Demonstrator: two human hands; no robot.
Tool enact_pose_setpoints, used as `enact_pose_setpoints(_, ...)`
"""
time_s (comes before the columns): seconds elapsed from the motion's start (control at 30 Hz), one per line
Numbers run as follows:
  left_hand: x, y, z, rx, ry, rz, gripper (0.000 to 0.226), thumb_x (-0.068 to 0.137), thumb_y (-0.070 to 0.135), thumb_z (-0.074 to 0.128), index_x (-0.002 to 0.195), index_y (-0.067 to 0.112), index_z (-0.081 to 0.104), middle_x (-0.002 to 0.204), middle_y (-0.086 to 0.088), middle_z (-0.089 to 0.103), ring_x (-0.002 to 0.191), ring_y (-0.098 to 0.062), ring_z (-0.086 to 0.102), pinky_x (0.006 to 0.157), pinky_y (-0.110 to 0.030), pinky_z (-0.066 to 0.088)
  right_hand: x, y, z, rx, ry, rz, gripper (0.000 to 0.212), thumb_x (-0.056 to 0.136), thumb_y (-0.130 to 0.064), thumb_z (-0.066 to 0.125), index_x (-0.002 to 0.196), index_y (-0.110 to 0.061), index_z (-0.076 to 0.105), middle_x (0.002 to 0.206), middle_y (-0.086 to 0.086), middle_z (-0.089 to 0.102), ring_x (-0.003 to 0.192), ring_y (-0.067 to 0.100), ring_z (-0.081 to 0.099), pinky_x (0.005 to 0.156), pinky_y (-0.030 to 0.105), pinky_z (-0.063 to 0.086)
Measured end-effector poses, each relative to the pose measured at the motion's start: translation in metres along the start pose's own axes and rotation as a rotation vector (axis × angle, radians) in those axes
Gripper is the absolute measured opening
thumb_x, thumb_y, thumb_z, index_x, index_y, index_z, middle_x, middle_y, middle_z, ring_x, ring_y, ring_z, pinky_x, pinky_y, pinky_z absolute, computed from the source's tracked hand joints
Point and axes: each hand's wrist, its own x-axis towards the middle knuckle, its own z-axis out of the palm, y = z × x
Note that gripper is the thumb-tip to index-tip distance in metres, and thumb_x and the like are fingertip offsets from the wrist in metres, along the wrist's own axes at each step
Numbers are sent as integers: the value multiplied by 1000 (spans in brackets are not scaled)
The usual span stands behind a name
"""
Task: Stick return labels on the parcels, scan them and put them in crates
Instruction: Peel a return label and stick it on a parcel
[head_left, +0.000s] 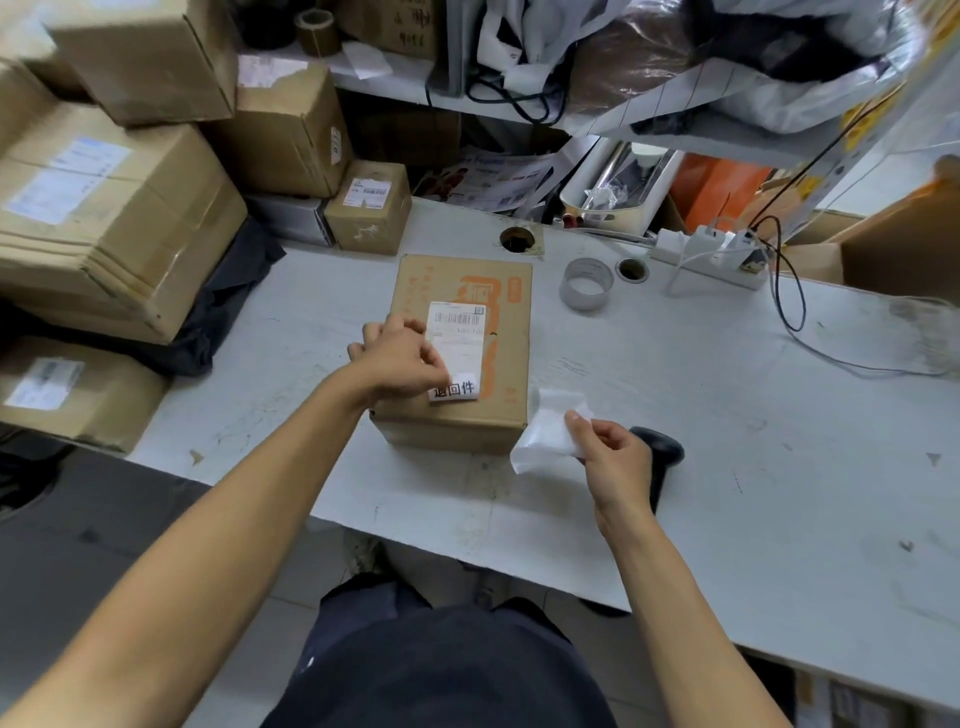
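A brown box (460, 353) with orange print stood on the grey surface (727, 441), near its front edge and toward its left end. A white label (457, 349) with a barcode lay on top of the box, and at the label's lower end there was a white sticker (455, 389) with black characters. The left hand (400, 358) rested on the box top, on the left part of the label, with its fingers curled and the thumb touching the sticker; I could not tell if it pinched something or only pressed. The right hand (608, 452) was above the surface, just beside the front right corner of the box, and it pinched a white backing paper (545, 436) between the thumb and the fingers. Behind this hand a black scanner (662, 452) lay on the surface, partly hidden. A tape roll (586, 284) stood upright near the back edge, to the right of the box, beside a round cable hole (632, 270). A white power strip (709, 254) with plugs and cables lay further right at the back edge. A small box (369, 207) with a label stood at the back edge behind the brown box, and larger cartons (114, 218) were stacked at the left end.
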Motion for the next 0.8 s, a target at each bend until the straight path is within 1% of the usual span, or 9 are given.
enact_pose_setpoints(0.1, 4, 1, -1, 139, 57, 36, 18, 80, 39, 78, 94, 30, 73, 138, 3, 34, 127, -25, 27, 95, -36, 23, 5, 9, -4, -161, 131, -18, 19, 88, -32, 77, 88, -14, 70, 88, -4, 69, 82, 9, 63, 70, 22, 46)
enact_pose_setpoints(0.2, 4, -9, 0, 102, 93, 81, 55, 77, 43, 81, 127, 37, 58, 144, -1, 32, 134, -27, 26, 104, -39, 26, 12, 22, -1, -414, 97, -20, 17, 91, -25, 71, 85, -10, 68, 86, 0, 66, 80, 13, 62, 61, 18, 44)
enact_pose_setpoints(0.27, 3, -19, 3, -2, 155, 51, 81, 77, 49, 81, 147, 35, 41, 151, -2, 26, 139, -28, 24, 112, -43, 25, 18, 27, 4, -586, 60, 19, 21, 90, -31, 71, 97, -12, 65, 100, 5, 69, 90, 19, 62, 72, 26, 48)
enact_pose_setpoints(0.33, 4, -31, 10, -227, 175, -62, 90, 82, 50, 76, 155, 34, 27, 157, -3, 22, 142, -29, 26, 116, -48, 27, 20, 24, 9, -738, 73, 26, 49, 88, -42, 71, 124, -11, 58, 126, 12, 62, 113, 27, 56, 93, 35, 48)
enact_pose_setpoints(0.4, 7, -43, 13, -580, 49, -153, 79, 91, 47, 69, 155, 36, 25, 157, -2, 36, 135, -28, 45, 111, -52, 41, 17, 12, 24, -778, 186, -76, 66, 91, -47, 65, 144, -11, 45, 149, 14, 43, 138, 33, 37, 111, 44, 36)
enact_pose_setpoints(0.47, 9, -54, 16, -807, -127, -210, 58, 94, 48, 63, 146, 44, 37, 138, 1, 60, 113, -24, 63, 94, -53, 54, 11, -5, 45, -765, 170, -199, 63, 97, -47, 57, 150, -16, 41, 158, 8, 35, 147, 29, 28, 119, 46, 25)
enact_pose_setpoints(0.6, 12, -70, 18, -821, -229, -126, 70, 77, 55, 75, 137, 55, 40, 121, 10, 67, 104, -24, 67, 83, -62, 57, 5, -29, 90, -407, -140, -73, 49, 99, -48, 52, 144, -30, 50, 138, -7, 58, 129, 19, 54, 106, 38, 45)
enact_pose_setpoints(0.7, 13, -73, 13, -843, -234, -96, 74, 80, 45, 82, 142, 50, 41, 120, 9, 67, 103, -23, 68, 79, -59, 60, -2, -36, 102, -338, -98, -99, 34, 95, -40, 61, 128, -35, 58, 115, -14, 64, 108, 13, 62, 92, 30, 50)
enact_pose_setpoints(0.8, 15, -72, 4, -842, -243, -32, 76, 78, 43, 84, 143, 49, 44, 118, 8, 70, 100, -22, 70, 70, -49, 62, -9, -38, 98, -309, -44, -145, 31, 91, -35, 66, 122, -35, 62, 110, -18, 69, 103, 7, 65, 95, 36, 55)
